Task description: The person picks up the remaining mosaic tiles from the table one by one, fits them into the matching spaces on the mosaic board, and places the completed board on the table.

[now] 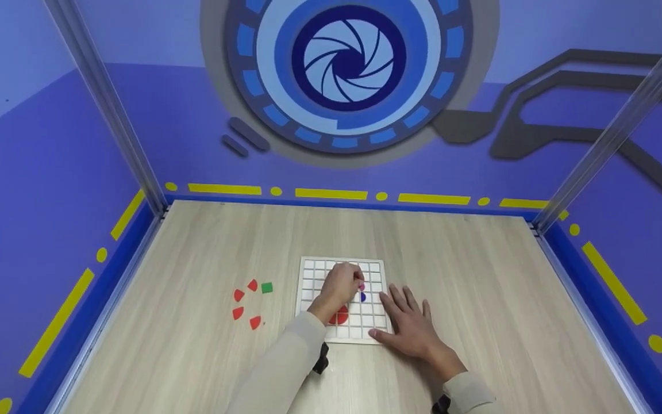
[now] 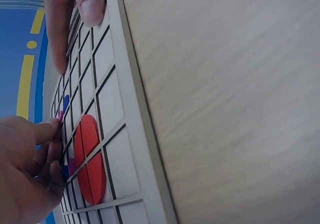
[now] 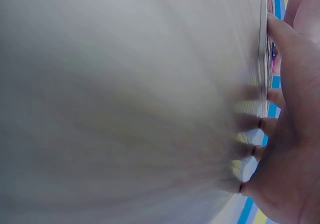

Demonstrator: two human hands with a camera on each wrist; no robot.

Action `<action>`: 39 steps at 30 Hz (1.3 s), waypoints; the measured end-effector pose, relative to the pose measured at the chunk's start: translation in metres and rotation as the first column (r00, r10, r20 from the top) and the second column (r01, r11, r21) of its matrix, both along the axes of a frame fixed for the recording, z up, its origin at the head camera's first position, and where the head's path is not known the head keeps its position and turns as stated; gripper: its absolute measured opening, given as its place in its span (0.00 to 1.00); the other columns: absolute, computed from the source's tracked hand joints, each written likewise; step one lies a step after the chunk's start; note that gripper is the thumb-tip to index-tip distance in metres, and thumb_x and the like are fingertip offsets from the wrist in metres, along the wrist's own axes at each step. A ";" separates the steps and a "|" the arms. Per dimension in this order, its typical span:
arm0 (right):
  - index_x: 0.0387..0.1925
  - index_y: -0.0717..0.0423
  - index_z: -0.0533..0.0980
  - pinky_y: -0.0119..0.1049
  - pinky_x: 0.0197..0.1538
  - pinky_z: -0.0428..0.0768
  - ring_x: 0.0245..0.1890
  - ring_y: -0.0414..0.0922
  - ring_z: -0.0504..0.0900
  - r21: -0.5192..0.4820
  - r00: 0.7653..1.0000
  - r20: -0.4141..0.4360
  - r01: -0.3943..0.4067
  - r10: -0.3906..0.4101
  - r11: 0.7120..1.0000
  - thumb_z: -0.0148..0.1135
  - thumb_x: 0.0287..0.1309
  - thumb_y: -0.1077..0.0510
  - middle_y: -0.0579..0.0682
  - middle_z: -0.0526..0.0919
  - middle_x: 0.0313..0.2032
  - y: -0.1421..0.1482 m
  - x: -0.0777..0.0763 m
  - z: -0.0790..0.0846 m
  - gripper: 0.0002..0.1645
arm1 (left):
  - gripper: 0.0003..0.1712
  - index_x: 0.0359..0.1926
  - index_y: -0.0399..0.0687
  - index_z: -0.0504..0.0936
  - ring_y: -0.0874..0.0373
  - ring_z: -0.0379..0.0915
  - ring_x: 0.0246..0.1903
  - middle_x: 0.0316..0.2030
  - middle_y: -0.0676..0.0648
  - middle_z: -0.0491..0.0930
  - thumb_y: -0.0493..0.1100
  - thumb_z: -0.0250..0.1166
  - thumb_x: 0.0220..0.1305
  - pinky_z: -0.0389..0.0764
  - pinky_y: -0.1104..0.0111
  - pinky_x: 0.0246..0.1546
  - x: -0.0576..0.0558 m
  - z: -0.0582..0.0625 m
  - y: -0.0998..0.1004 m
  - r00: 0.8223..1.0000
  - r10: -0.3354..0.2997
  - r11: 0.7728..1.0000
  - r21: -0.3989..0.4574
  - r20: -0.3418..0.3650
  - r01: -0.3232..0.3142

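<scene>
A white gridded board (image 1: 374,319) lies on the table, with red quarter pieces (image 2: 90,134) forming a round shape in its near cells. My left hand (image 1: 339,286) is over the board, thumb and finger pinching a small pink piece (image 2: 60,115) at the grid. Beside it sits a blue piece (image 1: 363,297). In the left wrist view, another blue piece (image 2: 65,172) and a magenta piece (image 2: 71,165) show below the fingers. My right hand (image 1: 414,329) is spread, its thumb and index finger touching the board's right side and other fingers on the table.
Left of the board, several loose red quarter pieces (image 1: 238,313) lie on the wooden table (image 1: 193,356), near a green square piece (image 1: 266,287). Blue-purple printed panels (image 1: 153,144) enclose the back and sides of the table.
</scene>
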State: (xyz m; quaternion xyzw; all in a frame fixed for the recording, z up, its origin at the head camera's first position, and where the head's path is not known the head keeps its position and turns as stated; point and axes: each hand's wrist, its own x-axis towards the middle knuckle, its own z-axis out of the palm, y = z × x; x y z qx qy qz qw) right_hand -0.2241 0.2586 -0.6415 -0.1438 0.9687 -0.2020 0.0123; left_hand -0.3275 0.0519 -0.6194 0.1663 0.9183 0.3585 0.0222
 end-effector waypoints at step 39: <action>0.82 0.49 0.62 0.79 0.71 0.43 0.82 0.65 0.46 -0.005 1.000 0.004 0.013 -0.013 1.000 0.63 0.62 0.23 0.57 0.54 0.83 0.001 0.002 -0.003 0.58 | 0.04 0.37 0.51 0.88 0.64 0.76 0.32 0.31 0.57 0.82 0.42 0.77 0.66 0.79 0.66 0.37 0.002 -0.005 0.001 0.999 -0.007 0.997 -0.081 -0.050 0.003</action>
